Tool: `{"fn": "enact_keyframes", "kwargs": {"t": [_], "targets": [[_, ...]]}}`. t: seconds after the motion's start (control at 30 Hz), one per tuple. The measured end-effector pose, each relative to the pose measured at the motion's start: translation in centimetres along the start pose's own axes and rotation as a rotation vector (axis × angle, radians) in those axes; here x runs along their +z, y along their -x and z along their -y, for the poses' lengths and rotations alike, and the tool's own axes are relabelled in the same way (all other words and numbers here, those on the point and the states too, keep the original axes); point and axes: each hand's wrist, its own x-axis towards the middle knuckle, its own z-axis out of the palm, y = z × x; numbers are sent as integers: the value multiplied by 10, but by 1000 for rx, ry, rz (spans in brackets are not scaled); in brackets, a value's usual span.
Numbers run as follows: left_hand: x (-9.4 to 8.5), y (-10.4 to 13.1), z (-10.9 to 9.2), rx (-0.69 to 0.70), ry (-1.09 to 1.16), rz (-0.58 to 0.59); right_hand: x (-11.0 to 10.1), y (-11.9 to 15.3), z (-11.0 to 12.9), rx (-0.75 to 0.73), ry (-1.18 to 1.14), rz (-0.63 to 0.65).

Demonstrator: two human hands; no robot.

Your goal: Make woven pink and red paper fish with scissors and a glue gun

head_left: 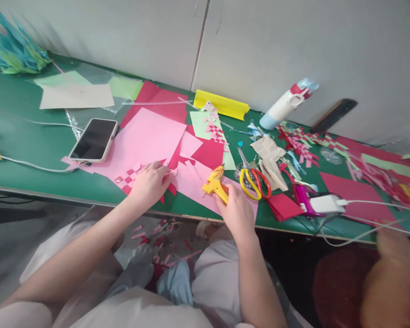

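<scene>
My left hand (151, 182) is closed on a woven pink and red paper piece (127, 180) near the table's front edge. The woven piece has a small eye at its left end, and red strips stick out under my fingers. My right hand (235, 207) grips the handle of a small yellow tool (216, 183), whose orange-yellow head points up and left over pink paper (205, 193). Scissors with yellow and red handles (251, 180) lie just right of the tool. A large pink sheet (150, 136) lies behind my left hand.
A phone (94, 140) lies at left, with white cables. Behind are a yellow strip (222, 105) and a bottle (287, 105). Paper pieces, red packets (284, 207) and a white charger (326, 203) crowd the right. Another person's blurred arm (394, 273) is at lower right.
</scene>
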Motion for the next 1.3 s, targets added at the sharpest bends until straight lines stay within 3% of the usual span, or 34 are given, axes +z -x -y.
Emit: {"fn": "enact_keyframes", "kwargs": {"t": [0.1, 0.23, 0.37, 0.5, 0.73, 1.03, 1.3], "targets": [[-17, 2, 14, -96, 11, -60, 2, 0, -2, -9, -7, -13], [-46, 6, 48, -251, -77, -153, 4, 1, -3, -35, 6, -42], [-62, 11, 75, -337, -110, -78, 5, 1, -3, -54, 22, -70], [-58, 14, 89, -214, -86, 20, 3, -1, -1, -60, 29, -88], [-38, 10, 95, 75, -87, -8, 2, 0, 10, -37, 0, -68], [-28, 4, 82, 9, -98, -24, 4, 2, 22, -67, -89, -98], [-44, 19, 99, 61, 30, -16, -4, 1, 32, 6, -309, -57]]}}
